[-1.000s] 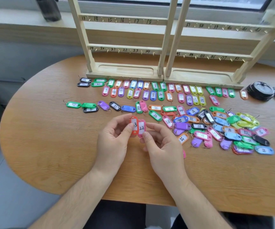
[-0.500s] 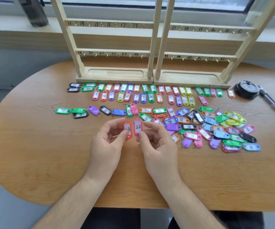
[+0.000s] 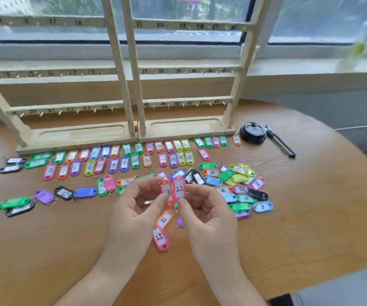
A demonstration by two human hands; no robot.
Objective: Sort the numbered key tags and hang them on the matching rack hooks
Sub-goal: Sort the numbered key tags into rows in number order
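My left hand [image 3: 134,217] pinches an orange key tag [image 3: 166,194] whose label ends in 3. My right hand [image 3: 209,217] pinches a pink key tag marked 22 [image 3: 179,188]. Both tags stand upright, side by side, above the table. Two wooden racks [image 3: 131,89] with numbered hooks stand at the back of the table; the hook marked 22 [image 3: 76,110] is on the lowest left rail. Rows of sorted tags [image 3: 123,160] lie in front of the racks, and a loose pile of tags [image 3: 233,184] lies to the right. A pink tag marked 25 [image 3: 160,238] lies below my hands.
A black round coil [image 3: 252,133] and a black pen [image 3: 279,141] lie at the right of the racks. The oval wooden table [image 3: 310,217] ends near my body and curves away on the right. A window sill [image 3: 310,65] runs behind the racks.
The view has tilted up and shifted, showing higher rack rails. My hands keep the two tags held together and have lifted a little; the tag marked 25 is now uncovered below them.
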